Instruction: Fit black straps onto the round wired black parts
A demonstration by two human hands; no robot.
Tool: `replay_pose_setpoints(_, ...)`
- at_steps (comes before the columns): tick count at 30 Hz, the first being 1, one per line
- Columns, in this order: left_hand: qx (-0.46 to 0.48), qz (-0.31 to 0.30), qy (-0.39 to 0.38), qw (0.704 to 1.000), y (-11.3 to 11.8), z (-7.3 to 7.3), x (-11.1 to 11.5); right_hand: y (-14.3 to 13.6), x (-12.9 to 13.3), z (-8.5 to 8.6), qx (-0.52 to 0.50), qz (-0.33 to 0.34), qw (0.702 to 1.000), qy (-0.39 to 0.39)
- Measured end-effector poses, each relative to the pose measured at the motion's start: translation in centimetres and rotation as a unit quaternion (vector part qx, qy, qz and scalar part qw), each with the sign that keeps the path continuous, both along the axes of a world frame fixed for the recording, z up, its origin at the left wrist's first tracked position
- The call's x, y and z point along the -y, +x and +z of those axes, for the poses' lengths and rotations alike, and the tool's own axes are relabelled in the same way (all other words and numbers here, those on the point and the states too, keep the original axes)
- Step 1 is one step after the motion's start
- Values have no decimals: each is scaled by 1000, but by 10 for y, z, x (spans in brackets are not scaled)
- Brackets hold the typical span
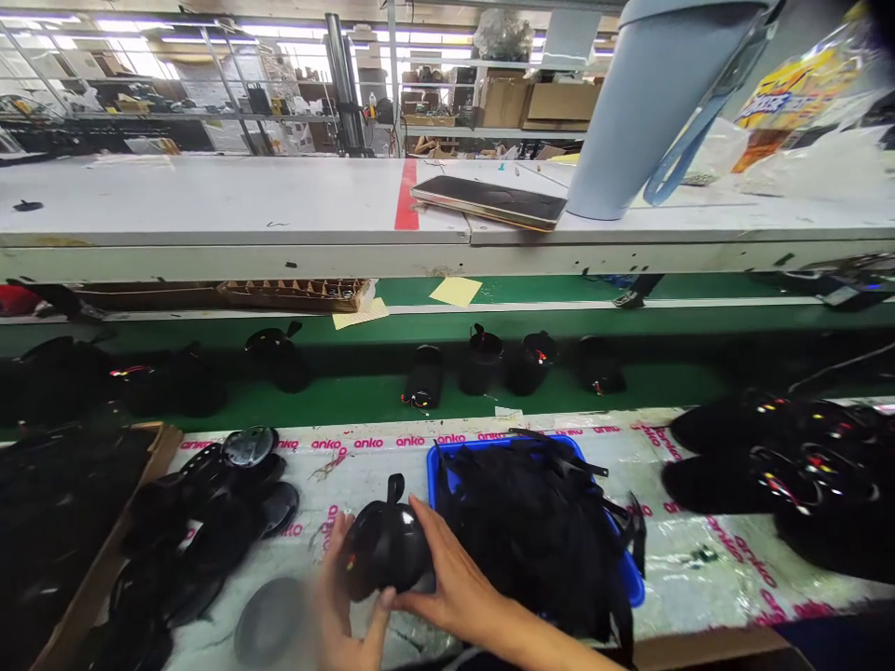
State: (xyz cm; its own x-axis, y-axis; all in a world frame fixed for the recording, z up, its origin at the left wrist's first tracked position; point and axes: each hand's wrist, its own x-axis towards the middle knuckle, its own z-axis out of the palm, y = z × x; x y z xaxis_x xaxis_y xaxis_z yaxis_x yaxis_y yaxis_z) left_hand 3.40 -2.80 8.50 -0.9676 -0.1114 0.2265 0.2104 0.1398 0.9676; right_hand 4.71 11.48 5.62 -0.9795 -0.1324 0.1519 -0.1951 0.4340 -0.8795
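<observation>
Head view: both hands on 1 black round housing (384,550), low centre on taped bench (699,559). Left hand (342,615) cupped against near-left side, thumb up along it. Right hand (447,578) wrapped over right side, fingers (426,522) spread across top. Blue tray (633,582) of black straps just right, touching wrist area. Loose black parts (230,494) left. Green conveyor (350,396) behind, carrying more housings.
</observation>
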Motion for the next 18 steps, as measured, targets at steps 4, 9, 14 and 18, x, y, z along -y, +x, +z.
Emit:
replay_pose_setpoints(4,57,11,53,997,-5,-5,5,4,1,8,-18,-9,998,58)
replay_pose_setpoints(9,117,-3,76,990,-12,-40,34,9,11,27,-62,-5,979,193)
replay_pose_setpoints(14,139,16,73,987,-11,-29,31,9,21,32,-52,31,975,214)
replay_pose_setpoints(18,113,-21,86,990,-1,6,5,9,17,28,-47,31,981,187)
